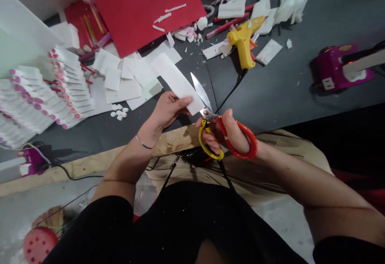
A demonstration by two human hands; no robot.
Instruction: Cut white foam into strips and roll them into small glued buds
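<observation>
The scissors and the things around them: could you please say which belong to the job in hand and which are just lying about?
In the job: scissors, in the right hand; paper strip, in the left hand.

Seemingly lying about: glue gun, red sheet, white pellets, purple box.

One scissors (pixel 202 91), one glue gun (pixel 243 41)

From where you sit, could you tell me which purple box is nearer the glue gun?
The purple box right of the yellow glue gun; the other purple box sits far left.
</observation>
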